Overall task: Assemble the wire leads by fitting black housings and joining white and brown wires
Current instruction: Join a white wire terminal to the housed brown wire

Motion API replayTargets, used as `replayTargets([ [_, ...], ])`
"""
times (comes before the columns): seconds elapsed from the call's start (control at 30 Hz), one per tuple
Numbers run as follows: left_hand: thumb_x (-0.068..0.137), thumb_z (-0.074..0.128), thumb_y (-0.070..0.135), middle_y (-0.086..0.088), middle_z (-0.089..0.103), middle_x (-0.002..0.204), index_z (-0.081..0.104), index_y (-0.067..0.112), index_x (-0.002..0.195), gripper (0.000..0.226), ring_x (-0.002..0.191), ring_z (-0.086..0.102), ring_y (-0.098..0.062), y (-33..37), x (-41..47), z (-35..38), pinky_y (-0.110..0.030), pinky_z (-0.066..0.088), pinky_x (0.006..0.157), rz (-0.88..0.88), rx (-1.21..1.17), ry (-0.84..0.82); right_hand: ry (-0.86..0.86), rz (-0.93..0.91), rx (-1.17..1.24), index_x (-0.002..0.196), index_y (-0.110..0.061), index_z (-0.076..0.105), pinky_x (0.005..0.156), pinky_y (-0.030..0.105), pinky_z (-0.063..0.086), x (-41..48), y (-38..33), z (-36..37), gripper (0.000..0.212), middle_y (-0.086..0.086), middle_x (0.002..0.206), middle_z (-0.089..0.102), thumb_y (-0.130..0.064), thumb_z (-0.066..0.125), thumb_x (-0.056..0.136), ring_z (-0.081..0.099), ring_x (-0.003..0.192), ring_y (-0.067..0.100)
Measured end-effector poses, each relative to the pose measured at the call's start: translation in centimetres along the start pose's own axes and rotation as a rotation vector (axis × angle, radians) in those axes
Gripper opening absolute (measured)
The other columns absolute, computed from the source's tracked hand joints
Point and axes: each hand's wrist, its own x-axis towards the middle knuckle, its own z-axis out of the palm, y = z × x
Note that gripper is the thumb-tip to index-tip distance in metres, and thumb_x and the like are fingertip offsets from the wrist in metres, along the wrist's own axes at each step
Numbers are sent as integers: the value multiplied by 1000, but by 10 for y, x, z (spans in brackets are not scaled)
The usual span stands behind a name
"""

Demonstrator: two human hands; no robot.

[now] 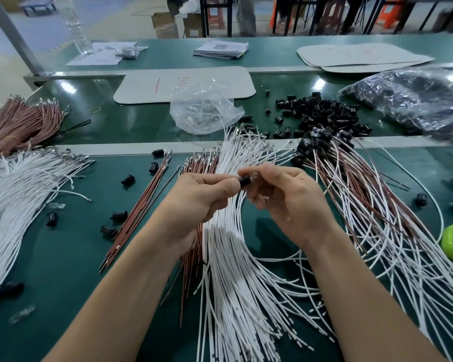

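White wires [233,257] fan across the green bench [63,257]. Just above them the left hand [204,194] and right hand [285,202] meet, both pinching one black housing [245,182]. Behind the white wires sits a heap of housings [322,113]. Farther back are a water bottle [79,30] and cardboard boxes [165,24].

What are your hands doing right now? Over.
Report: left hand and right hand both pinch one black housing. Beneath, white wires fanned out. Nothing blocking.

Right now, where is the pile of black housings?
Head view, upper right: the pile of black housings lies between the clear bag and dark bag.
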Motion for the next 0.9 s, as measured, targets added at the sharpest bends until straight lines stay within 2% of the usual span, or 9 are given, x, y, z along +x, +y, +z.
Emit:
replayTargets([
  [0.1,68,75,24,9,37,49,82,16,76,13,44,25,-5,1,-1,1,-15,20,41,-23,-46,-40,-14,165,123,96,-8,83,69,29,43,-3,0,4,26,5,70,68,-29,67,90,54,54,10],
  [0.23,66,75,25,11,34,48,79,18,63,8,41,24,-3,2,-5,5,-13,21,39,-20,-81,-105,-44,209,265,91,-6,82,63,20,51,-6,-2,6,24,0,66,69,-26,68,90,58,50,4],
  [0.43,63,78,26,11,38,48,83,15,74,17,41,28,-3,-5,-2,11,-13,24,39,-17,-98,-26,-42,228,265,87,-6,82,70,23,55,-4,-2,1,20,3,75,72,-23,71,86,63,63,7],
  [0.53,77,81,18,13,54,50,82,16,75,2,43,43,1,-7,2,13,-9,36,45,54,11,37,22,230,292,87,-6,81,69,23,52,-2,2,3,21,2,67,67,-24,71,85,58,56,6],
  [0.57,80,82,16,13,59,52,82,18,75,5,45,48,2,-8,4,12,-9,40,50,81,57,73,48,231,288,86,-6,81,68,23,50,-2,3,3,21,2,64,64,-24,72,84,56,53,6],
  [0.67,70,84,26,11,64,55,81,20,70,7,50,52,3,-9,6,10,-11,43,59,115,80,124,70,269,313,84,-6,82,65,21,49,-1,3,6,18,5,61,63,-20,71,82,54,49,6],
  [0.8,62,82,32,12,58,50,82,22,66,11,45,44,3,-8,3,10,-8,39,49,106,40,106,45,311,403,80,-2,81,56,17,53,-1,0,8,19,9,63,67,-16,68,81,61,49,8],
  [0.9,63,83,29,12,55,47,81,21,64,8,42,41,1,-7,4,9,-7,35,45,97,32,110,41,301,420,79,-2,81,56,18,54,-2,1,8,19,10,63,67,-14,67,81,63,51,8],
])
